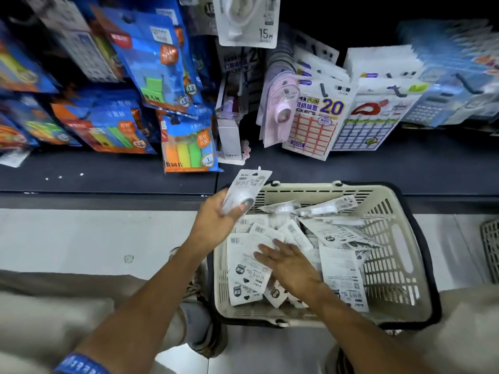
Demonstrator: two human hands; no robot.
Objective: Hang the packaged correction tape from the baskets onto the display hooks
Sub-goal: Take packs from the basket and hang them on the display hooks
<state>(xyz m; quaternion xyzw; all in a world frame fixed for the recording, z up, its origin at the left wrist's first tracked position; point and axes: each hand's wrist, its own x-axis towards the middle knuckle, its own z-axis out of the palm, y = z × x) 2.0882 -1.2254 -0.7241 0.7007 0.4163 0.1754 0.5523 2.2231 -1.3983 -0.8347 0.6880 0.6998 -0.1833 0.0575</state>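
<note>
A cream plastic basket (pixel 399 255) with a black handle sits on the floor, filled with several white correction tape packs (pixel 341 268). My left hand (pixel 216 217) grips one white pack (pixel 247 188) above the basket's far left corner, its hang tab pointing up toward the shelf. My right hand (pixel 289 263) lies with straight fingers on the loose packs inside the basket, holding nothing. One white correction tape pack marked 15m (pixel 247 20) hangs at the top of the display.
Display hooks carry blue sticky-note packs (pixel 151 58) on the left and label sticker packs (pixel 321 114) and pink packs (pixel 280 109) on the right. A dark shelf ledge (pixel 108 174) runs under them. A second basket's edge (pixel 490 249) shows at the far right. My shoe (pixel 199 327) is beside the basket.
</note>
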